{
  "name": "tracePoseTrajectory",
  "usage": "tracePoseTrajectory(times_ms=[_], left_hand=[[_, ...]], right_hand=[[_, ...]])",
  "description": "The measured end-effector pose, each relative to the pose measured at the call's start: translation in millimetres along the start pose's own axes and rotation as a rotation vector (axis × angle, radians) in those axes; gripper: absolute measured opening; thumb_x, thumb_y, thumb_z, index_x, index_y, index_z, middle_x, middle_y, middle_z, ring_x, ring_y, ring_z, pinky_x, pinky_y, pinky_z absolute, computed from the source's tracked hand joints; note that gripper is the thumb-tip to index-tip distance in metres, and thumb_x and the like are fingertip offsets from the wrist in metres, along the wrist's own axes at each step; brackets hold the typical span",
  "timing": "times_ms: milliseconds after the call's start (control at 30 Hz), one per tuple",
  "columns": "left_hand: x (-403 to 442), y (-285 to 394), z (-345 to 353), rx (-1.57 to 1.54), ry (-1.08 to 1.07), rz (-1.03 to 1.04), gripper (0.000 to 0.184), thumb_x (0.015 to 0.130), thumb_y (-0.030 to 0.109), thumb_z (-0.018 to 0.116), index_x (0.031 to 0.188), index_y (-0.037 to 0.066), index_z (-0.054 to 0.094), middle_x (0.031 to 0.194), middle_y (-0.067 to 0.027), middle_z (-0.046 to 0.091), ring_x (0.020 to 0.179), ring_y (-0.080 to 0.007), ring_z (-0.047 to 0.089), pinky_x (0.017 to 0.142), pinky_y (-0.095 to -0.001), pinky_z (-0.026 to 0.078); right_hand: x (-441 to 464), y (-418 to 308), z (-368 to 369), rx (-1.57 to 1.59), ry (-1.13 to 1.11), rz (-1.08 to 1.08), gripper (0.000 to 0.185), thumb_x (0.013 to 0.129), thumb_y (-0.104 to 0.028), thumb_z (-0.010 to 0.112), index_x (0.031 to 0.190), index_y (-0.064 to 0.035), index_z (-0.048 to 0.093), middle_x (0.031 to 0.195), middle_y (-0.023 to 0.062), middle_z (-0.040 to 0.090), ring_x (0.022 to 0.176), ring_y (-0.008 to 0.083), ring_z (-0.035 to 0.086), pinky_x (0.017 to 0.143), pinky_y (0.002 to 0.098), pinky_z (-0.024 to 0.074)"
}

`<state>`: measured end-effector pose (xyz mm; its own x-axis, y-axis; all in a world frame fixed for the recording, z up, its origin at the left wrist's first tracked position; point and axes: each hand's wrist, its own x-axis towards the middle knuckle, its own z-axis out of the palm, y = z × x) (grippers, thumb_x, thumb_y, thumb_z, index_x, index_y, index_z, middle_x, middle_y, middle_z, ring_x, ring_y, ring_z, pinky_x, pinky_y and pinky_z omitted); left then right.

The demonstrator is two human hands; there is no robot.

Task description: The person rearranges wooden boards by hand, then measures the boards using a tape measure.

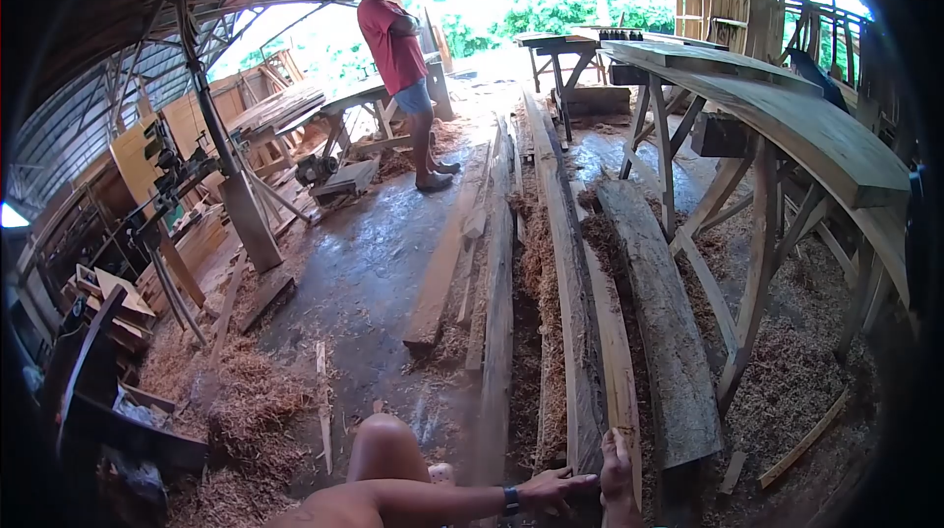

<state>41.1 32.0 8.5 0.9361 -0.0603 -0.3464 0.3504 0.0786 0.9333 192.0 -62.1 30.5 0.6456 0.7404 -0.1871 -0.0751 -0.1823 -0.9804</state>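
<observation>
My left hand (556,491), with a dark band (511,500) on its wrist, reaches in from the lower left. Its fingers are stretched out toward my right hand, and nothing shows in them. My right hand (617,471) is upright beside it, at the near end of a narrow pale plank (612,371). Its fingers are bent together; whether they grip the plank's edge or something small is hidden. Just left of this plank runs a long, thick timber beam (567,292). My bent knee (385,444) shows at the bottom.
Wide boards (777,100) rest on wooden trestles (757,233) at right. A rough slab (669,341) lies on the floor, with more planks (447,267) and wood shavings (246,400) around. Another person (398,36) stands at the back beside a workbench. A post (246,213) rises at left.
</observation>
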Motion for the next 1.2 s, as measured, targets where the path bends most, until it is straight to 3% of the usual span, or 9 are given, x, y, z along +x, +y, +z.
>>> tracePoseTrajectory(times_ms=[167,367,433,567,700,833,1000,1167,1200], left_hand=[[1.3,11.4,8.2,-0.445,0.190,-0.293,0.046,0.104,0.035,0.036,0.144,0.012,0.035,0.122,-0.0149,0.061,0.080,-0.0228,0.069,0.058,-0.0317,0.058],[1.0,-1.9,7.2,-0.476,0.096,-0.141,0.051,0.104,0.044,0.026,0.144,0.013,0.036,0.116,-0.0179,0.063,0.075,-0.0243,0.068,0.056,-0.0330,0.057],[10.0,-28.8,2.9,0.041,0.092,0.219,0.053,0.103,0.048,0.024,0.144,0.015,0.036,0.110,-0.0187,0.063,0.071,-0.0248,0.067,0.054,-0.0328,0.056],[21.8,-60.3,-8.2,-1.116,-0.063,-0.302,0.056,0.102,0.053,0.022,0.143,0.017,0.037,0.101,-0.0202,0.064,0.065,-0.0256,0.063,0.052,-0.0331,0.054],[13.5,-39.9,1.1,0.245,0.083,0.319,0.057,0.102,0.053,0.022,0.142,0.017,0.037,0.101,-0.0207,0.064,0.067,-0.0264,0.064,0.053,-0.0337,0.054],[25.8,-43.4,1.5,-0.409,0.107,0.000,0.056,0.102,0.052,0.022,0.142,0.015,0.038,0.105,-0.0201,0.064,0.069,-0.0243,0.065,0.054,-0.0314,0.054],[13.7,-38.7,0.8,0.115,0.079,0.316,0.053,0.103,0.048,0.025,0.145,0.017,0.037,0.106,-0.0151,0.065,0.068,-0.0181,0.065,0.054,-0.0267,0.052],[13.4,-45.7,-5.9,-0.867,-0.061,-0.192,0.048,0.104,0.042,0.032,0.146,0.018,0.038,0.105,-0.0109,0.067,0.067,-0.0129,0.064,0.052,-0.0236,0.050],[12.0,-41.5,-3.9,-0.580,-0.015,-0.038,0.048,0.104,0.041,0.033,0.146,0.018,0.038,0.105,-0.0106,0.067,0.067,-0.0124,0.064,0.052,-0.0232,0.050]], right_hand=[[7.0,16.4,0.6,0.021,0.005,-0.028,0.075,0.097,-0.054,0.041,0.140,0.0075,0.036,0.137,0.0287,0.045,0.130,0.0365,0.043,0.108,0.0391,0.0333],[-7.5,-24.7,0.8,-0.086,0.002,0.005,0.074,0.097,-0.052,0.042,0.139,0.0076,0.036,0.137,0.0283,0.046,0.130,0.0361,0.043,0.108,0.0390,0.0333],[-0.2,-2.3,2.2,0.002,0.000,-0.007,0.074,0.097,-0.052,0.042,0.139,0.0076,0.036,0.137,0.0285,0.046,0.130,0.0363,0.043,0.108,0.0392,0.0332],[3.5,7.6,1.2,0.012,-0.002,-0.006,0.074,0.097,-0.052,0.042,0.140,0.0077,0.036,0.136,0.0286,0.046,0.130,0.0364,0.043,0.108,0.0394,0.0331],[5.5,15.1,-0.3,-0.007,-0.001,-0.019,0.074,0.097,-0.052,0.042,0.140,0.0074,0.035,0.137,0.0286,0.046,0.130,0.0361,0.042,0.108,0.0395,0.0330],[-1.5,-9.4,1.5,-0.009,-0.009,0.008,0.072,0.098,-0.050,0.043,0.140,0.0071,0.035,0.136,0.0285,0.046,0.130,0.0359,0.042,0.108,0.0393,0.0327],[2.1,3.7,0.8,0.043,-0.016,0.003,0.070,0.098,-0.049,0.044,0.140,0.0071,0.036,0.137,0.0282,0.045,0.131,0.0354,0.042,0.108,0.0390,0.0324],[-12.8,-52.5,2.8,-0.072,-0.013,0.092,0.071,0.098,-0.049,0.044,0.140,0.0075,0.036,0.137,0.0281,0.044,0.131,0.0353,0.042,0.108,0.0388,0.0320],[-12.6,-50.9,2.9,-0.067,-0.015,0.085,0.071,0.098,-0.049,0.044,0.140,0.0076,0.036,0.138,0.0282,0.044,0.131,0.0355,0.041,0.108,0.0389,0.0319]])
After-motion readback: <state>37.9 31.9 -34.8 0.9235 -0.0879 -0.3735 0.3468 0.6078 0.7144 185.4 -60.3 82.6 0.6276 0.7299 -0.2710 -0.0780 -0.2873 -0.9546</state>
